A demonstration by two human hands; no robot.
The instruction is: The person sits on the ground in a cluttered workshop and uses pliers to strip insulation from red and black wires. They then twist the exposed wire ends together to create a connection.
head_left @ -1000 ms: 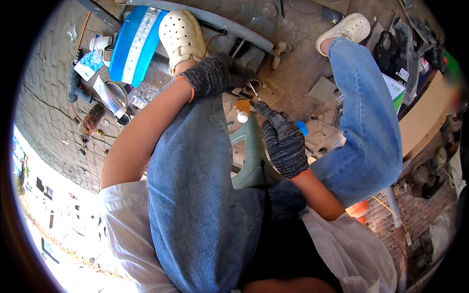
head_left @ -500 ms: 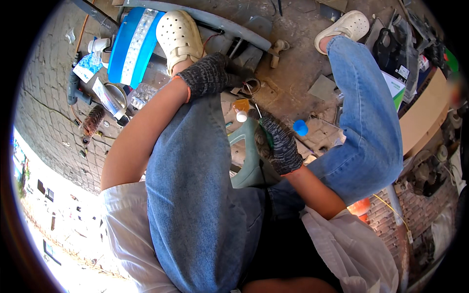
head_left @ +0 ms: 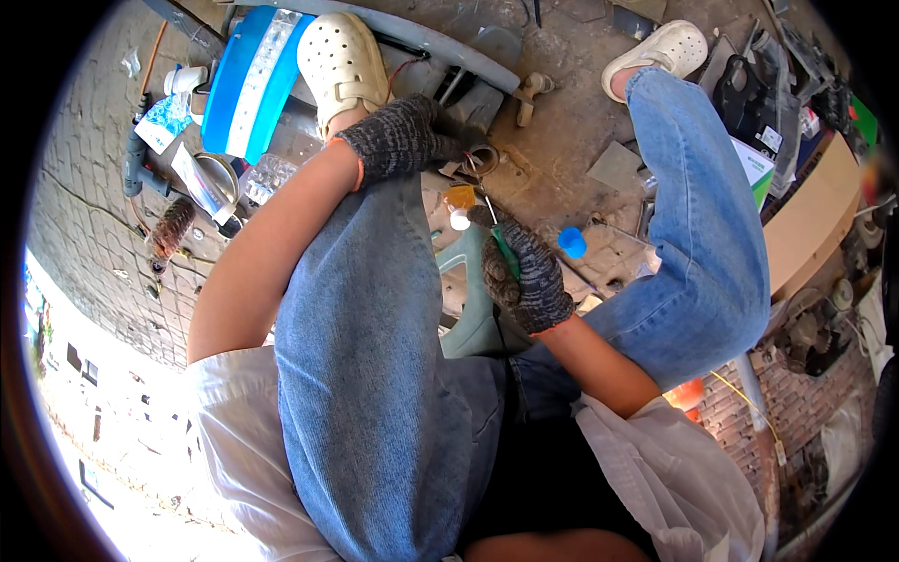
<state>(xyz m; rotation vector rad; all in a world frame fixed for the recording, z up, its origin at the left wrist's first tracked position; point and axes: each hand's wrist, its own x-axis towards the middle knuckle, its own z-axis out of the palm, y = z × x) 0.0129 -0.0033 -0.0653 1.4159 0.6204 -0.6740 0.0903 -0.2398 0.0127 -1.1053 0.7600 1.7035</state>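
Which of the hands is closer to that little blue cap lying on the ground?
The right hand, gripping a green-handled screwdriver, sits just left of the blue cap. The left hand is farther off, up and left of it.

**Hard daylight, heavy fisheye bend**

Strong sun lights the scene, blowing out the lower left rim to near white. Short, dark shadows fall under the legs and between the knees. The centre is sharp; straight edges curve toward the black circular border, where detail smears and softens.
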